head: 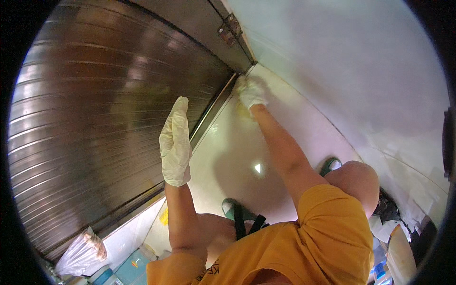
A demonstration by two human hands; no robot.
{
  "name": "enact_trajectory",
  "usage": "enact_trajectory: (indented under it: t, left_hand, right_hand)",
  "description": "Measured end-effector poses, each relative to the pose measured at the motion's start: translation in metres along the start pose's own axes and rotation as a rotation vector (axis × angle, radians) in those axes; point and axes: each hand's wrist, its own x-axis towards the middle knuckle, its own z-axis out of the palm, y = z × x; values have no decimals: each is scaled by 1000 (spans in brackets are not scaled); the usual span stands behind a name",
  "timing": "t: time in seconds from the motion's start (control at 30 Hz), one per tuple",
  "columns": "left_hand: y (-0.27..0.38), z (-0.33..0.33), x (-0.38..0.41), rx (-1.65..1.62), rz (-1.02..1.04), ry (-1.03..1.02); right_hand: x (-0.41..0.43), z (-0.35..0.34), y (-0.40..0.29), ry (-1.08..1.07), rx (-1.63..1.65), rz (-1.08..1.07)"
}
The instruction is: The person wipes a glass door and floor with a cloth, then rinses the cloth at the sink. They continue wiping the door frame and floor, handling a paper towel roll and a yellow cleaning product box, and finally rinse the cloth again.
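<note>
My left hand [175,142], in a pale disposable glove, is raised with its fingers together and nothing seen in it, beside the ribbed dark metal door [117,117]. My right hand [252,93], gloved too, reaches down to the tiled floor [213,160] at the door's lower corner, near the frame. A yellowish thing, perhaps a cloth or sponge, shows under and beside the right hand; its shape is unclear. Whether the right fingers grip it is hidden. A metal hinge [229,30] sits above that corner.
A pale wall [349,71] rises on the right. Green slippers are on my feet. At the lower left are a clear plastic bag [80,254] and a teal box [134,267]. Bags and other items lie at the lower right, behind my knee.
</note>
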Motion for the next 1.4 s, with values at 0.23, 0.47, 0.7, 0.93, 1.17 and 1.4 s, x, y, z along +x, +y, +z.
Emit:
enact_trajectory:
  t: [0.23,0.47,0.7,0.93,1.17,1.4]
  left_hand:
    - [-9,-17,-7,19,-48,21]
    - [-14,-23,-19,45,-55,89]
    - [-22,-30,-29,56,-116,122]
    - [-8,-39,-28,120,-45,152]
    - [26,-64,-26,55,19,225]
    - [36,-135,-91,20,-148,186]
  right_hand:
    - [-11,19,-10,-44,-137,47]
    - [-75,78,-35,-441,-158,-60]
    - [-13,-8,-21,823,-76,-184]
    - [-12,-9,-5,428,-558,-371]
    - [-90,114,11,42,-696,-798]
    - [-86,37,-24,170,-628,-938]
